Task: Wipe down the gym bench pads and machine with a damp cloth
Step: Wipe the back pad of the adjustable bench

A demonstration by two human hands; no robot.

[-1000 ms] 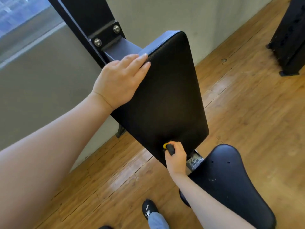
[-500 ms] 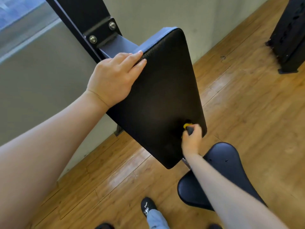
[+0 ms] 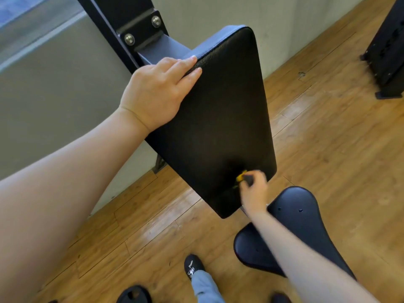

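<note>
The right hand (image 3: 253,189), low and right of centre, is curled around a small black and yellow object (image 3: 244,179), blurred, held against the lower part of the back pad (image 3: 220,119). The left hand (image 3: 155,92), fingers straight and together, lies flat on the pad's upper left edge. The one back pad is black and textured, its long axis running from upper centre down toward lower centre. One black seat pad (image 3: 293,224) sits lower right. The black frame post (image 3: 131,20) with two bolts stands top centre.
</note>
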